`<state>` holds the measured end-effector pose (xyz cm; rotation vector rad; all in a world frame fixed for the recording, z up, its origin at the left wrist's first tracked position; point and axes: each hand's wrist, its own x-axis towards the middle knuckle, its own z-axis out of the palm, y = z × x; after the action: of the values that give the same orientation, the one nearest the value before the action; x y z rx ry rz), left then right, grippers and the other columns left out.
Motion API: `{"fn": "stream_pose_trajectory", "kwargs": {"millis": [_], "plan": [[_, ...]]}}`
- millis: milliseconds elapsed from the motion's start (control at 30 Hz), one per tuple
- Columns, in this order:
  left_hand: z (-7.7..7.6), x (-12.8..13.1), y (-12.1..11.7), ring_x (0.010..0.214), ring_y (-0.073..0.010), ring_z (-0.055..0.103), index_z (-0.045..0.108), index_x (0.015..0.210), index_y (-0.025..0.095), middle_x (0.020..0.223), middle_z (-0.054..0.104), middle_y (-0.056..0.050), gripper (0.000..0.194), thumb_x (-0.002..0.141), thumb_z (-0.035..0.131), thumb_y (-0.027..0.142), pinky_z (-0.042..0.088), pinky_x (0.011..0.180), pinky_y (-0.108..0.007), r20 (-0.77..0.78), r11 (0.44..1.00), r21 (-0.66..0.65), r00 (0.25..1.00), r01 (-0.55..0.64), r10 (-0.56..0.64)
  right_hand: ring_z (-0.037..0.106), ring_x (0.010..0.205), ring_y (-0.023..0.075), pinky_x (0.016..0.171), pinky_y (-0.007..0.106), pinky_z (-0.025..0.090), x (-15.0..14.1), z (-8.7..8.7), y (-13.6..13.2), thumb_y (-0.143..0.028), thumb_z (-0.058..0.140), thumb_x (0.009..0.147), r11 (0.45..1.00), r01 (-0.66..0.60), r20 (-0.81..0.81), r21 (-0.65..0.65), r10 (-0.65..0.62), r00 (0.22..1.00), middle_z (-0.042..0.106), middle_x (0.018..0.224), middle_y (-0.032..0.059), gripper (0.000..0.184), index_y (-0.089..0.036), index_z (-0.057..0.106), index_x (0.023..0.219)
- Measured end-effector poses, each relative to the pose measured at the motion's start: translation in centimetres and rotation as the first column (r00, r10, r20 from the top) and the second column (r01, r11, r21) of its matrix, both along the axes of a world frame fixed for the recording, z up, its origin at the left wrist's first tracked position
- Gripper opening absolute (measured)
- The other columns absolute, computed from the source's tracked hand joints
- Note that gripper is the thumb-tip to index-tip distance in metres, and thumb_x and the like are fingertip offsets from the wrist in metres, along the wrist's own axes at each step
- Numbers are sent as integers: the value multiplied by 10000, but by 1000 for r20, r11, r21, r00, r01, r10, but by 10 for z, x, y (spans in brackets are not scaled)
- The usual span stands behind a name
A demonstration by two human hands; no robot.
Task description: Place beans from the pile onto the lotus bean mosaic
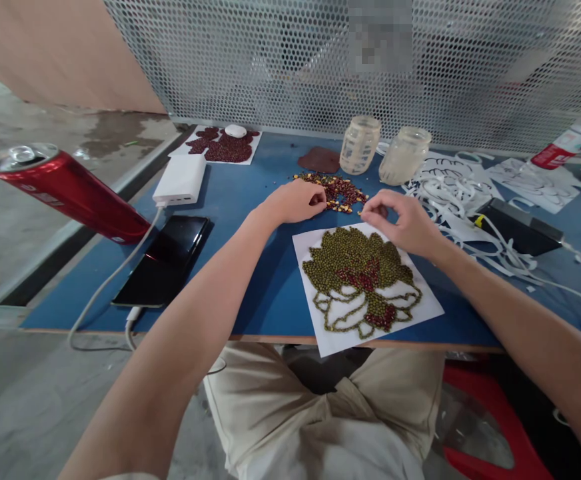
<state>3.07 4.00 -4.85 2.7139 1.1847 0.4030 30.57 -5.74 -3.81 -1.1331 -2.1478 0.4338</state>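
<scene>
A loose pile of mixed red beans, green beans and yellow kernels (pixel 338 191) lies on the blue table. My left hand (pixel 300 202) rests at the pile's near left edge with its fingers curled together. On the pile's right side, my right hand (pixel 395 217) has thumb and fingertips pinched. Whatever sits in either hand's fingertips is too small or hidden to name. Just below my hands lies a white sheet with a bean picture (pixel 358 280). Green beans fill its upper part and outline petals lower down, with red beans in the centre and near the bottom.
A red can (pixel 70 193), white power bank (pixel 180 179) and phone (pixel 163 260) stand or lie left. Behind are a red bean picture (pixel 225 147), brown patch (pixel 319 160) and two jars (pixel 360 145). Tangled white cords (pixel 450 197), a black box (pixel 520 227) and a bottle (pixel 568 143) lie right.
</scene>
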Motion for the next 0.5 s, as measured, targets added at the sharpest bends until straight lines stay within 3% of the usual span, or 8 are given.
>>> {"fn": "stream_pose_trajectory", "kwargs": {"millis": [67,133,333,500], "plan": [[0,0,0,798,-196,704,825,1057,223,967,847,-77,250,1003,605,330,493,797,-361,9,1000,-11,1000,4,-4,637,854,254,832,429,505,13,-3,14,-386,647,1057,989,138,57,45,-140,988,763,963,76,166,-259,726,983],[1,0,-1,799,-200,699,826,1068,218,970,844,-82,251,1003,608,325,489,795,-364,11,1000,-28,1000,-6,7,651,860,263,845,442,520,23,-8,26,-356,636,1036,978,197,129,73,-205,970,767,973,89,158,-252,746,993],[2,0,-2,808,-200,691,828,1097,213,979,838,-81,265,1021,609,341,475,803,-360,4,999,-46,1000,-17,17,718,1047,325,959,502,552,32,-23,40,-333,633,1043,978,186,314,97,-207,927,799,1140,125,203,-242,813,1069],[-1,0,0,769,-189,674,821,1069,223,939,834,-62,248,1009,613,343,471,779,-355,23,1000,-26,1000,-13,14,705,1150,333,1022,519,556,32,-29,48,-277,587,1077,976,181,376,118,-213,902,785,1223,108,262,-281,834,1163]]}}
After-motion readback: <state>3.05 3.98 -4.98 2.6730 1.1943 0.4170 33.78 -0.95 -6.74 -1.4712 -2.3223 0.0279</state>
